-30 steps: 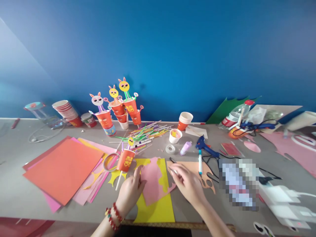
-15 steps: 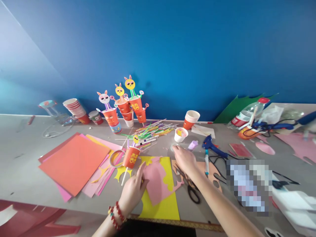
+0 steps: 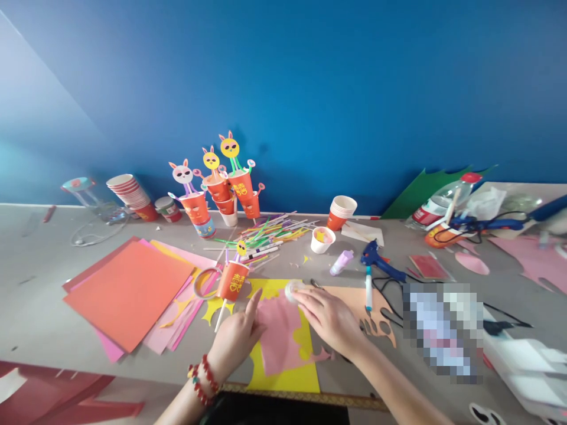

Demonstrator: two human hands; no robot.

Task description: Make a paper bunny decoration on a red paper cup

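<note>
My right hand (image 3: 332, 316) is closed on a small whitish, see-through round piece (image 3: 293, 291), held at the upper edge of a pink paper sheet (image 3: 279, 336). That sheet, with bites cut out of it, lies over a yellow sheet (image 3: 305, 375). My left hand (image 3: 234, 339) rests at the pink sheet's left edge, index finger and thumb apart, its other fingers partly hidden. Just beyond it a red paper cup figure (image 3: 233, 281) leans with a white stick below and a tape roll (image 3: 206, 284) beside it. Scissors are mostly hidden beneath my right hand.
Coloured paper sheets (image 3: 130, 295) lie at left. Finished cup figures (image 3: 239, 188) and scattered thin sticks (image 3: 270, 233) stand or lie behind. A small white cup (image 3: 322, 241), a purple tube (image 3: 341, 263), a blue glue gun (image 3: 381, 260) with its cord and a marker (image 3: 368, 289) are on the right.
My right hand has picked up the round piece from the table near the purple tube and brought it toward me and left, over the pink paper. My left hand stays near the paper's edge.
</note>
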